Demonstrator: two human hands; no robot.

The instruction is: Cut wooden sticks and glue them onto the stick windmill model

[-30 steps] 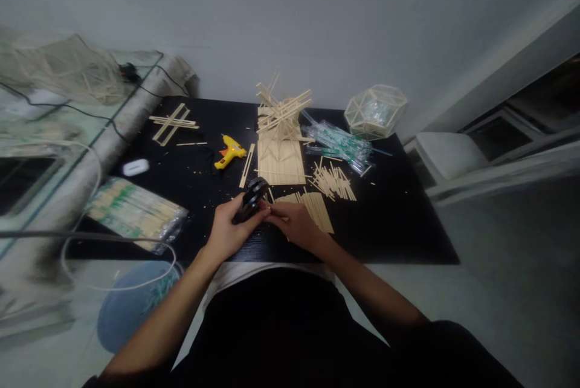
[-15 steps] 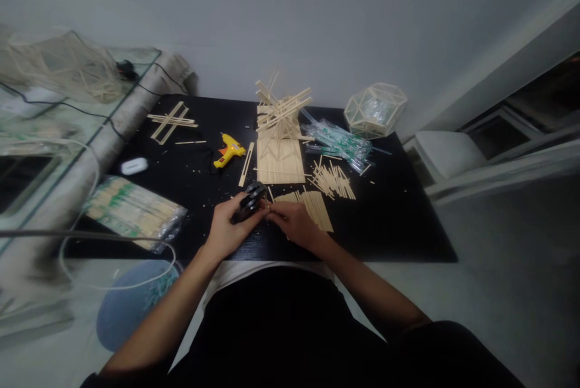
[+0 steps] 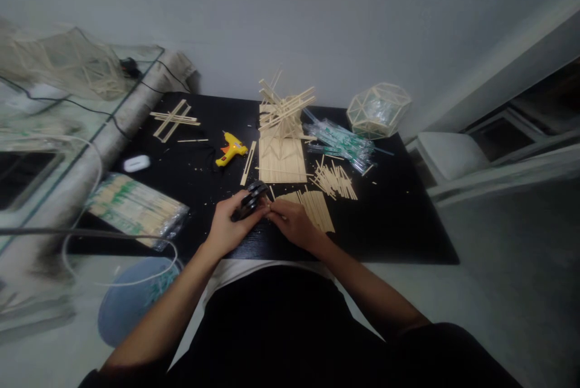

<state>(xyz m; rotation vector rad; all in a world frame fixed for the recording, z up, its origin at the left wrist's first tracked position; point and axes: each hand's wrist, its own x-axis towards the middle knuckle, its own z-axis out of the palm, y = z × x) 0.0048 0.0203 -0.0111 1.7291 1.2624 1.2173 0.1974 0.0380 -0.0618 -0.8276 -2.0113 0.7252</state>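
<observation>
My left hand (image 3: 229, 225) is wrapped round a black plier-like tool (image 3: 251, 199), whose exact kind I cannot make out. Its thumb reaches toward the fingertips of my right hand (image 3: 294, 219), which are pinched together. Whatever small piece lies between those fingers is mostly hidden. Just beyond my right hand lies a row of thin wooden sticks (image 3: 317, 210), partly covered by it. Farther back is a wide mat of sticks laid side by side (image 3: 283, 164), with a jumble of longer sticks (image 3: 290, 109) on top.
A yellow glue gun (image 3: 232, 149) lies left of the mat. Short cut sticks (image 3: 335, 179) and plastic wrappers (image 3: 342, 141) are to the right, near a stick-built polyhedron (image 3: 379, 110). Packed sticks (image 3: 136, 206) and a white case (image 3: 136, 163) sit left. A blue bin (image 3: 127, 309) stands below.
The whole view has shifted slightly. Both hands keep nearly the same pose, with the black tool still in my left hand; nothing on the table has visibly moved.
</observation>
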